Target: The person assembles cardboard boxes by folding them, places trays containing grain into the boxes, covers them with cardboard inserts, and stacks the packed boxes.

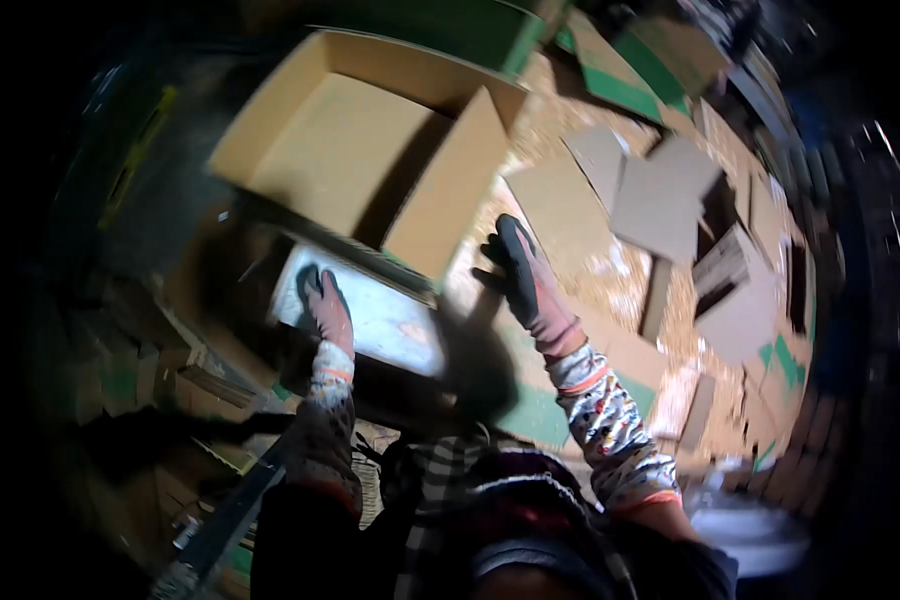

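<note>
My left hand (326,308), in a pink glove with dark fingers, lies over a brightly lit pale flat surface (395,325). Its fingers look stretched out, though they are a little blurred. To the right, my right hand (525,275) wears a matching glove and has its fingers apart with nothing in them. Beyond both hands is an open-topped brown cardboard box (445,195), with its inside bare. My right hand is beside the box's near right corner; whether it touches the cardboard I cannot tell.
Loose cardboard pieces (660,200) lie scattered on a wood-coloured surface (625,295) to the right. Green-marked cardboard (620,75) is at the back right. Flattened cardboard (215,385) is stacked at lower left, near a dark metal bar (225,515).
</note>
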Available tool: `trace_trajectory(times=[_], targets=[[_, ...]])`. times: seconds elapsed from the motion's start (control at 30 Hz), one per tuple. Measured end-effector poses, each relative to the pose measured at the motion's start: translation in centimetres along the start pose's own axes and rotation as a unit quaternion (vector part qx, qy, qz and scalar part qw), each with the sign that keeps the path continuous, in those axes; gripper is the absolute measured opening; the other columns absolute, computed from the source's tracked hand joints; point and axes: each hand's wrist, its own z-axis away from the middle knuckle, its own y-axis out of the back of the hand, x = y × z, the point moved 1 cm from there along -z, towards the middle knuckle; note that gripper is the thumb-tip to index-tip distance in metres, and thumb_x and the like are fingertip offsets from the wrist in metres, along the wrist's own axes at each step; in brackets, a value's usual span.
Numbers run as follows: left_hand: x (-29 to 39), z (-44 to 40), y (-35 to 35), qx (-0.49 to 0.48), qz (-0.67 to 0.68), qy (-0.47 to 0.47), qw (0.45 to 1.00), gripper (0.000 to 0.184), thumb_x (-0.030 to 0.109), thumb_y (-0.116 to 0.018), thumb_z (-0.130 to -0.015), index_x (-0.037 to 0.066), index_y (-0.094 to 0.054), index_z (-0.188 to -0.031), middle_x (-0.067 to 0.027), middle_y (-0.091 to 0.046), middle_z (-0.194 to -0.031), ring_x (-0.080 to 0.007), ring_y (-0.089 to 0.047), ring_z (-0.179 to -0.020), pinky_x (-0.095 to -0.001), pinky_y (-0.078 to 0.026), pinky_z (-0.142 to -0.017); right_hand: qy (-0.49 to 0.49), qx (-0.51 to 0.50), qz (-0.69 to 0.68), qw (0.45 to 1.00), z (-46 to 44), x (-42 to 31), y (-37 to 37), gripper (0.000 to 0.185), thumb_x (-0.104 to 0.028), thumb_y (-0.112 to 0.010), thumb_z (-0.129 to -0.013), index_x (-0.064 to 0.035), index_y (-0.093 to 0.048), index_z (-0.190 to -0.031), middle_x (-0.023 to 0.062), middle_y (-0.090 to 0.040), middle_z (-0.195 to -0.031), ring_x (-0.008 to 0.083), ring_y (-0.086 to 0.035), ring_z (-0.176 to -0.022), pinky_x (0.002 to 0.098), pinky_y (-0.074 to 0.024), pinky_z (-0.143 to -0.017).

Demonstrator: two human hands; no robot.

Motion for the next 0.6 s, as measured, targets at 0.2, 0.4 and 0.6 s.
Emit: trace_trajectory(times=[0.2, 0.4, 0.6], targets=[[4.5, 17.4, -6.7, -0.359, -0.303, -0.026, 0.882, 0.07, 0.039, -0.067, -0.082, -0.008, -0.042, -0.127, -0.0281, -0.051, -0.121, -0.0384, -0.048, -0.114, -0.0406, -0.038, -0.096, 0.018, 0.507, 0.56, 0.655, 19.2, 5.2, 27.7, 0.083, -0.044, -0.066, -0.082, 0.0142, -0.032, -0.131, 0.0254, -0.042, -0.133, 0.0335, -0.039, -0.126, 0.037, -0.0334, -0.103], [7.8, 25.6, -13.2, -0.413, -0.16, 0.057, 0.895, 0.057, 0.033, -0.066, -0.086, -0.006, -0.046, -0.122, -0.0185, -0.057, -0.117, -0.0255, -0.055, -0.106, -0.0336, -0.042, -0.091, 0.074, 0.437, 0.298, 0.845, 28.0, 7.4, 35.8, 0.066, -0.034, -0.05, -0.093, 0.007, -0.026, -0.138, 0.0193, -0.043, -0.133, 0.0231, -0.04, -0.124, 0.0309, -0.0311, -0.104], [20.2, 28.4, -17.1, -0.341, 0.112, -0.017, 0.933, 0.031, 0.022, -0.059, -0.092, 0.0, -0.055, -0.112, -0.0064, -0.06, -0.105, -0.0131, -0.055, -0.094, -0.0269, -0.044, -0.084, 0.354, 0.456, 0.067, 0.814, 32.5, -7.5, 32.5, 0.059, -0.044, -0.035, -0.098, 0.0039, -0.037, -0.133, 0.014, -0.053, -0.12, 0.0198, -0.048, -0.11, 0.0304, -0.0351, -0.099]])
